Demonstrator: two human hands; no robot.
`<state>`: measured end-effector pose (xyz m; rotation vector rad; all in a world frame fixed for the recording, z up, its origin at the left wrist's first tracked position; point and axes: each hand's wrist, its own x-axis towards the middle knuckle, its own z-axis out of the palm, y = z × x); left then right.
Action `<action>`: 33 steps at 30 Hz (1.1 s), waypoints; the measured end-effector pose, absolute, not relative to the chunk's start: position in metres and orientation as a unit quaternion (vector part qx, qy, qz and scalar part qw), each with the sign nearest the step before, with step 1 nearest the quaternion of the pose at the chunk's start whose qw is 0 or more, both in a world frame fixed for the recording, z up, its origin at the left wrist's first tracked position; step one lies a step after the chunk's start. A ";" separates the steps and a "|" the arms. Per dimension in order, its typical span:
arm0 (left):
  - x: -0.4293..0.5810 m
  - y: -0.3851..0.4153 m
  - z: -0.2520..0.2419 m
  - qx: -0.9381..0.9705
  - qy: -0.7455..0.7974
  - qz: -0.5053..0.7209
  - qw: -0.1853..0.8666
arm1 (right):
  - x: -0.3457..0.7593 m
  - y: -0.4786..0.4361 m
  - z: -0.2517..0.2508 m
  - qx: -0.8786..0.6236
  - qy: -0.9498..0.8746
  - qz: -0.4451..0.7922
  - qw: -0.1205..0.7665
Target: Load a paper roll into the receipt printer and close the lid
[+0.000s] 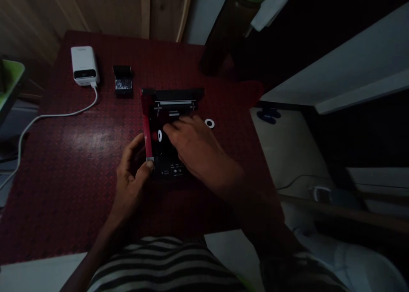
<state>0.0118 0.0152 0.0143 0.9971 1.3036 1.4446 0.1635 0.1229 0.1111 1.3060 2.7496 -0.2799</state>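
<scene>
A small red-and-black printer (148,138) sits on the dark red table, its lid (172,94) raised at the far side. My left hand (130,168) grips its near left edge, thumb on the grey corner and fingers against the red side wall. Over the open bay is my right hand (198,143), palm down with curled fingers reaching inside; whatever they hold is hidden. Just left of those fingertips, a white ring (160,135) stands on edge inside the bay. Another white ring (209,123) with a dark centre lies flat on the table, to the right of the printer.
A white power bank (83,66) with a white cable (64,115) lies at the back left of the table (79,164). Beside it is a small black item (123,80) with a shiny face. A tall dark bottle (228,28) with a green cap stands at the back right.
</scene>
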 end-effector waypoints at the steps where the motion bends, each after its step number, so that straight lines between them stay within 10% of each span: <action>1: 0.012 0.015 0.015 0.403 0.527 0.587 0.464 | 0.162 0.126 0.109 0.428 0.897 -0.098 0.046; 11: 0.010 0.013 0.012 0.396 0.526 0.581 0.479 | 0.160 0.142 0.097 0.440 0.878 -0.164 0.093; 33: 0.010 0.013 0.015 0.390 0.553 0.582 0.451 | 0.211 0.141 0.086 0.251 0.913 -0.266 -0.181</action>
